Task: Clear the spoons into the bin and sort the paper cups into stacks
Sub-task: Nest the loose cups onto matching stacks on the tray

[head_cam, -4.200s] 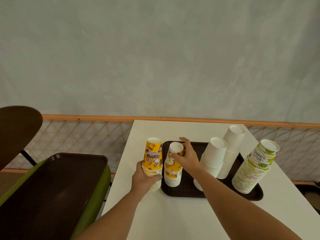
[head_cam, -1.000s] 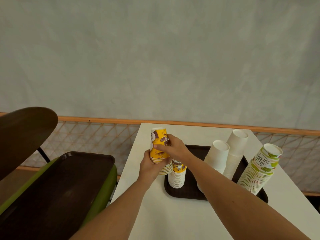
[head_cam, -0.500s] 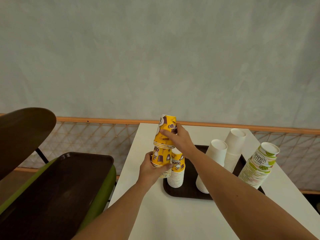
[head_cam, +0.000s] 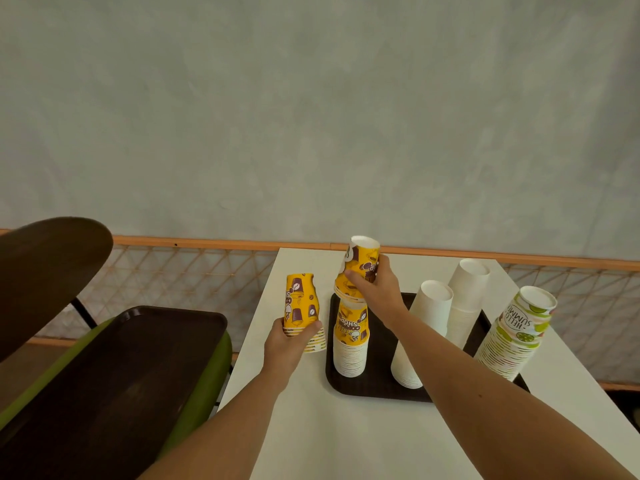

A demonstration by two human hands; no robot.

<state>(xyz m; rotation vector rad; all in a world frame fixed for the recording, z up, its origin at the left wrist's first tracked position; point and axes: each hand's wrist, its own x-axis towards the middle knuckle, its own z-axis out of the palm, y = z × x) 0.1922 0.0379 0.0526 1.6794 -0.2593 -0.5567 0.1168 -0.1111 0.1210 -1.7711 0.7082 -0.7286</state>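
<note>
We note the left hand point(head_cam: 286, 345), fingers wrapped round a short yellow cup stack point(head_cam: 300, 304), inverted, near the table's point(head_cam: 346, 438) left edge. The right hand point(head_cam: 379, 291) fingers grip tilted yellow cups point(head_cam: 360, 266) right over the taller yellow stack point(head_cam: 350, 341) on the brown tray point(head_cam: 377, 388). Toward the right edge, white stacks point(head_cam: 431, 317).
</note>
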